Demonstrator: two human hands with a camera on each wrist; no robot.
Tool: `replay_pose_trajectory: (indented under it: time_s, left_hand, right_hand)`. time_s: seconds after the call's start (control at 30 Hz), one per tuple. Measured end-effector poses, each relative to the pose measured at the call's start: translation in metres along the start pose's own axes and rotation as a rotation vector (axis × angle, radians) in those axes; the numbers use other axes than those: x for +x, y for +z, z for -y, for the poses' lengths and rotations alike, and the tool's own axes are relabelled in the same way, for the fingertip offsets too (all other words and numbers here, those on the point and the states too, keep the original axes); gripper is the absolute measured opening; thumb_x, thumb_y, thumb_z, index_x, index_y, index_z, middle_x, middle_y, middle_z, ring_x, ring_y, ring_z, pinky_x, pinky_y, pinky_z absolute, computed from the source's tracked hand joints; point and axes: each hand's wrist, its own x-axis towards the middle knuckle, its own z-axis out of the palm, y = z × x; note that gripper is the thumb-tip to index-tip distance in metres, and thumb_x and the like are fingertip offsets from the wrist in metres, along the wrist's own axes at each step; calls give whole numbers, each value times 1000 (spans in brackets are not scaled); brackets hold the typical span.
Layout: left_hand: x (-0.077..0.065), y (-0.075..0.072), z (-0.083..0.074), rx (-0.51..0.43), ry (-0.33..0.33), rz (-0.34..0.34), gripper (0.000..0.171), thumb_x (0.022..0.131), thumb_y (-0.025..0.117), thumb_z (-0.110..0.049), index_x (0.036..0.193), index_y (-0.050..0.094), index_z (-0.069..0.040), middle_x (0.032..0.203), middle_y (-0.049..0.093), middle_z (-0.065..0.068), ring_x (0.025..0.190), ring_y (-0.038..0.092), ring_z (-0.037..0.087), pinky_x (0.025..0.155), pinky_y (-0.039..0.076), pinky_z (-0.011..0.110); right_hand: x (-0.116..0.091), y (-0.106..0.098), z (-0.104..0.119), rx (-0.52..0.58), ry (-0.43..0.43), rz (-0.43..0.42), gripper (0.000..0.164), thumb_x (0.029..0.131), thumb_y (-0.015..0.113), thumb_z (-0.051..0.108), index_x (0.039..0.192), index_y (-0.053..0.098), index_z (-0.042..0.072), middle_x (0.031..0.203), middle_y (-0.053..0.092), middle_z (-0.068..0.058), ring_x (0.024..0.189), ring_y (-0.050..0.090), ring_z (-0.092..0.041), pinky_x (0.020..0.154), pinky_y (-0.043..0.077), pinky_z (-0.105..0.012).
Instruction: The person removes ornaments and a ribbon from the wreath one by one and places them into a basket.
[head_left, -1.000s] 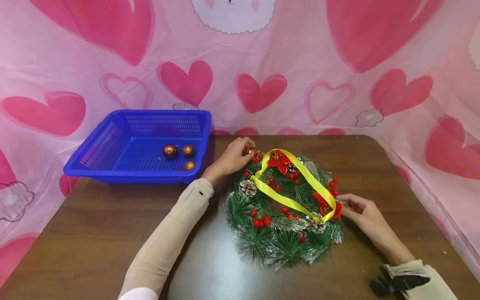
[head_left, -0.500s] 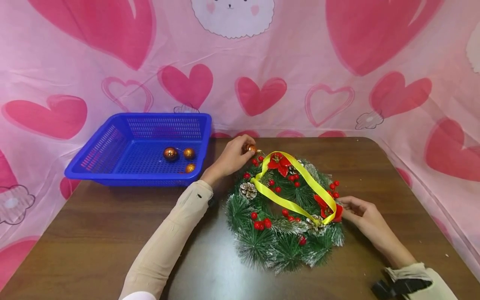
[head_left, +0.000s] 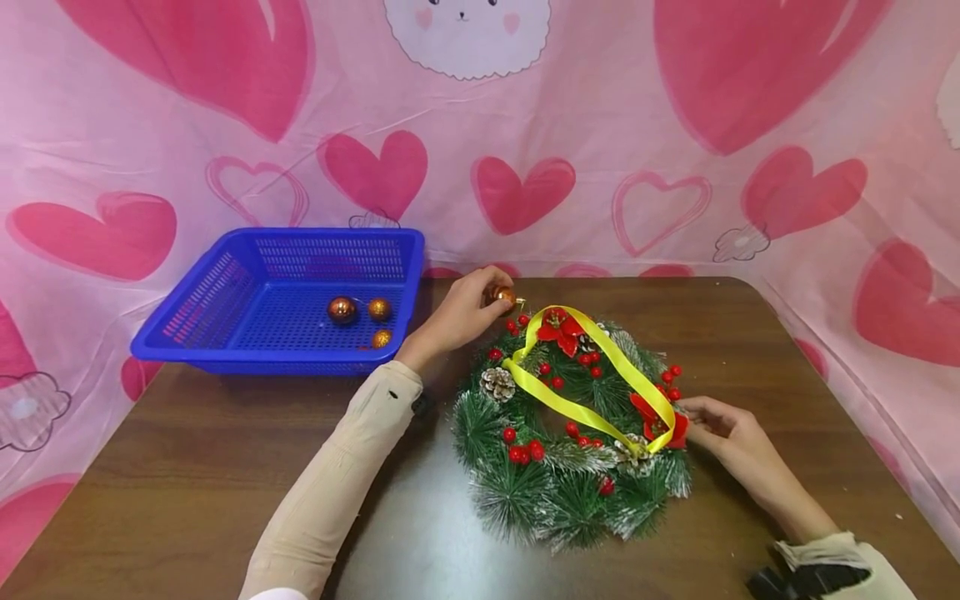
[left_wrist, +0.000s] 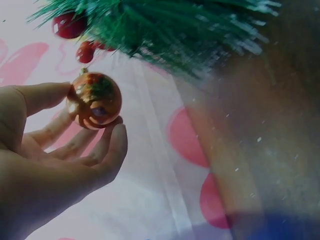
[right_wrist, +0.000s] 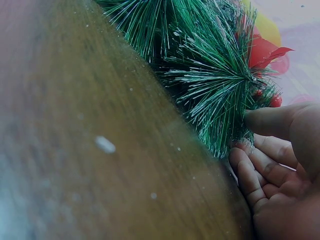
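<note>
A Christmas wreath [head_left: 517, 492] of green, white-tipped needles lies on the table, with pinecones, red berries and red flowers. A yellow ribbon [head_left: 570, 408] loops over it. At the wreath's far left edge, my left hand [head_left: 463, 315] pinches a shiny copper-orange bauble [left_wrist: 95, 100] between thumb and fingers. The bauble's small gold cap [head_left: 521, 301] points toward the wreath. My right hand [head_left: 738, 437] grips the wreath's right rim beside a red flower [head_left: 678, 429]. In the right wrist view its thumb presses the needles, fingers curled below.
A blue plastic basket [head_left: 247, 356] stands at the back left of the brown wooden table [head_left: 187, 467]. Inside it lie a copper bauble [head_left: 342, 310] and smaller gold ones [head_left: 379, 309]. A pink heart-print cloth [head_left: 600, 100] hangs behind the table.
My left hand has drawn the bauble slightly back from the wreath, and more of the bauble and its cap now shows. The right hand keeps its hold; the head view has tilted up a little.
</note>
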Motion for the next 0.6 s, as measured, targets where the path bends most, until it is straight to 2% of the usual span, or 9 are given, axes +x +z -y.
replay_pose_trajectory:
  time_s: [0.37,0.6]
  left_hand:
    - [-4,-18,-10,40,-27,114,23,97,65,-11,119,62,-6,111,67,8,97,62,19,87,50,35]
    - [-5,-32,-17,33,17,198,23,97,64,-11,120,62,-7,114,68,6,103,62,17,91,49,34]
  right_hand:
    - [-1,-1,1,2,-2,3,31,95,67,13,121,64,-4,97,70,9,86,64,-6,72,50,-21]
    - [-1,0,0,-6,3,-1,31,95,68,14,121,64,-3,98,70,10,87,63,-5,72,50,-21]
